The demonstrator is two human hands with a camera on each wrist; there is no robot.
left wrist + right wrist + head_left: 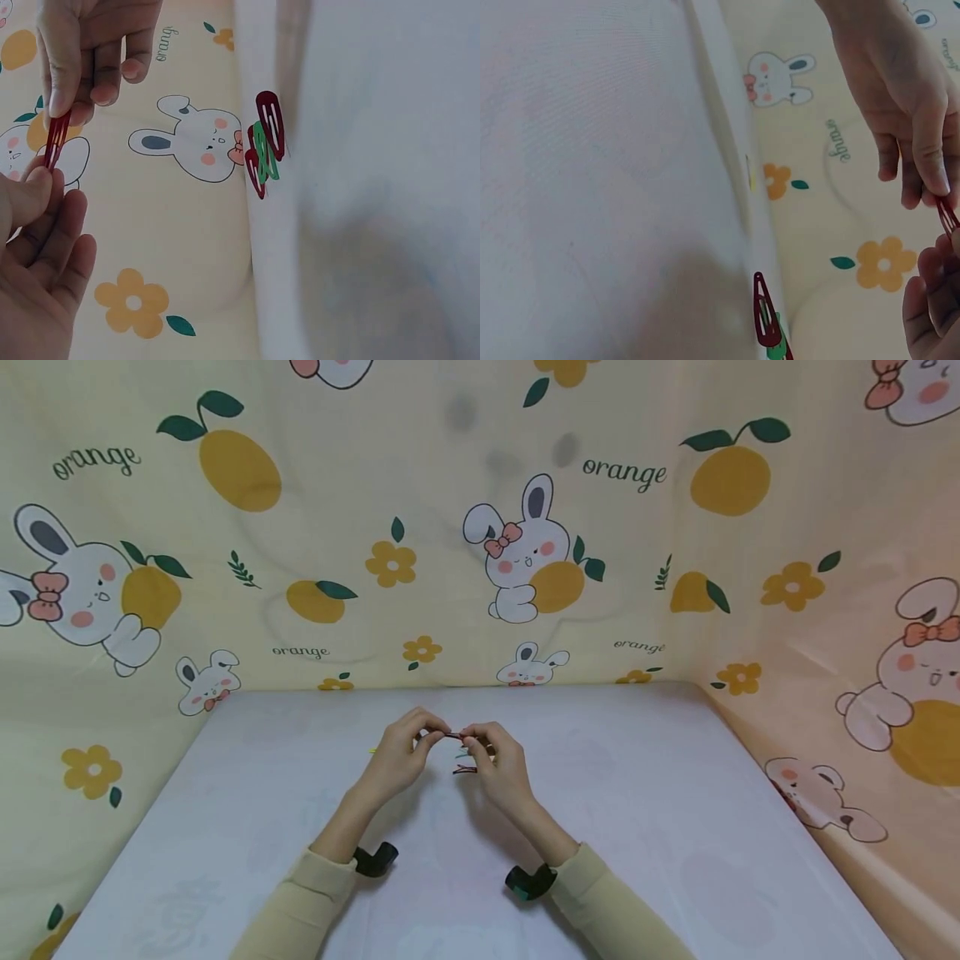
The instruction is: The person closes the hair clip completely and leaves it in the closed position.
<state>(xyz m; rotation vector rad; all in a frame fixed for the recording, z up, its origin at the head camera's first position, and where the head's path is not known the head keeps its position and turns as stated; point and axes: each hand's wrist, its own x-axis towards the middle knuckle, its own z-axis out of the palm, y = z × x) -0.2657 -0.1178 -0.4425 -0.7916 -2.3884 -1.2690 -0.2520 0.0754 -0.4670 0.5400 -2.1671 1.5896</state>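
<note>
A dark red snap hair clip [56, 142] is held up between both hands, above the far part of the table. My left hand [393, 756] pinches one end of it between thumb and forefinger. At the clip's other end, my right hand [501, 764] grips with thumb and fingertips, its remaining fingers loosely bent. Below the hands, several more clips lie in a small overlapping pile: red clips [271, 124] with a green clip [262, 150] among them. In the head view the right hand partly covers this pile.
A small yellow item [751, 172] lies on the white-covered table [660, 827], left of the pile and mostly behind the left hand in the head view. Behind the table hangs a printed curtain [442, 477] with rabbits and oranges. Each wrist wears a black camera [377, 860].
</note>
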